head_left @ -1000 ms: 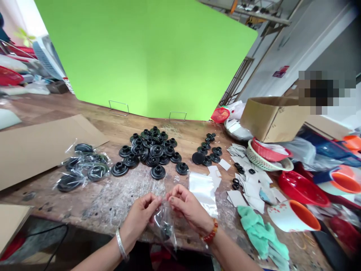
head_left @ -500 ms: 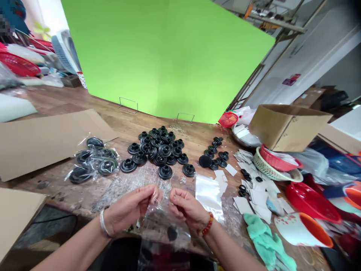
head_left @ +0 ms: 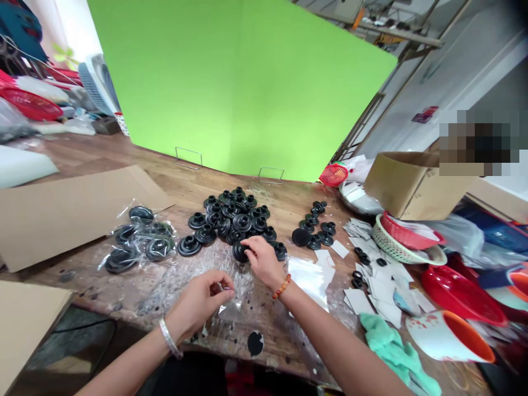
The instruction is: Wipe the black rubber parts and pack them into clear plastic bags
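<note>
My left hand (head_left: 202, 302) is closed in a pinch on a clear plastic bag (head_left: 231, 309), which hangs thin and hard to see over the table's near part. Farther forward, my right hand (head_left: 264, 264) has its fingers closed on a black stepped round plastic part (head_left: 239, 252) at the near edge of a pile. Behind it, the pile of similar black round parts (head_left: 241, 223) lies on the wooden table. Several bagged black parts (head_left: 159, 248) rest to the left. A stack of flat clear bags (head_left: 307, 283) lies right of my right hand, partly behind the forearm.
Black parts (head_left: 325, 237), white cards (head_left: 381, 291) and small black rings (head_left: 357, 279) lie to the right. Beyond are baskets (head_left: 400, 250), a cardboard box (head_left: 400, 187), a green cloth (head_left: 391, 352) and an orange-lined container (head_left: 437, 335). A green panel (head_left: 247, 88) stands behind.
My right hand has left the plastic bag and moved forward onto a black part in front of the pile. My left hand keeps the bag, slightly lower.
</note>
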`<state>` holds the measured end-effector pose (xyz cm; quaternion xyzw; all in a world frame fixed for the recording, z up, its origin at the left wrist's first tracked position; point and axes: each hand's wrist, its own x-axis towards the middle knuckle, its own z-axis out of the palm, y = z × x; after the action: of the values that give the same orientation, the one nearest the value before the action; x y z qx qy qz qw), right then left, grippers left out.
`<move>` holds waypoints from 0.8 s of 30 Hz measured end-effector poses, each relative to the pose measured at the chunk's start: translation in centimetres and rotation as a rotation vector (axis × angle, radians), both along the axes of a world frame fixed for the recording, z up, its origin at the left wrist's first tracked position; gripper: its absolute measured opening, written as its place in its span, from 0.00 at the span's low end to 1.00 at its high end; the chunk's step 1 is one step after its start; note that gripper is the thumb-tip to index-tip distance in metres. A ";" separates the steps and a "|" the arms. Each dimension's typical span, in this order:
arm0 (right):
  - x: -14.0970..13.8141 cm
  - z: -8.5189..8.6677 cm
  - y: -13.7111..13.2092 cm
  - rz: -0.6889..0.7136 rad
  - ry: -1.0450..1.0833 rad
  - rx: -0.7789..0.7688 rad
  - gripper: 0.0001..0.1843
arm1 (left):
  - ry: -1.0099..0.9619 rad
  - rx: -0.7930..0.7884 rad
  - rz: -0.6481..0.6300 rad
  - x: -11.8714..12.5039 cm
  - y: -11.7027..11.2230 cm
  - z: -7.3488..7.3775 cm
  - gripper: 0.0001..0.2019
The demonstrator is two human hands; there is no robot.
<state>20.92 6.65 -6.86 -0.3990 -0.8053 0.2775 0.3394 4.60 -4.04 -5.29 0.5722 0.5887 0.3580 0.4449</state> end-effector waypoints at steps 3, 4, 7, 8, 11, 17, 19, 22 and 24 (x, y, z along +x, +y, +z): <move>0.3 1.7 -1.4 -0.134 0.187 -0.233 0.12 | -0.002 0.078 0.038 0.6 0.5 0.4 0.03; 0.5 2.1 -1.8 -0.140 0.230 -0.341 0.12 | -0.025 0.128 0.055 0.9 0.7 0.5 0.03; 1.4 2.8 -3.0 -0.095 0.258 -0.567 0.13 | -0.102 0.274 0.147 1.8 1.1 0.7 0.03; 1.8 2.9 -3.3 -0.083 0.235 -0.583 0.12 | -0.130 0.286 0.186 2.1 1.1 0.7 0.03; 3.0 3.1 -4.2 -0.018 0.121 -0.449 0.09 | -0.316 0.116 0.228 2.9 1.1 0.4 0.06; 4.7 2.8 -5.5 0.094 0.114 -0.446 0.21 | -0.850 -0.312 0.021 4.1 0.9 -0.1 0.09; 5.3 2.4 -5.7 0.097 0.176 -0.528 0.14 | -0.909 -0.325 0.061 4.3 1.1 -0.1 0.09; 6.2 1.7 -6.0 0.053 0.226 -0.580 0.14 | -0.957 -0.365 0.140 4.7 1.3 -0.1 0.11; 6.6 1.3 -6.1 0.000 0.263 -0.596 0.14 | -0.964 -0.388 0.168 5.0 1.4 -0.1 0.12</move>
<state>27.48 0.51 -5.59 -0.4417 -0.6377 0.5504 0.3089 9.58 -2.66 -5.43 0.2004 0.4166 0.4994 0.7327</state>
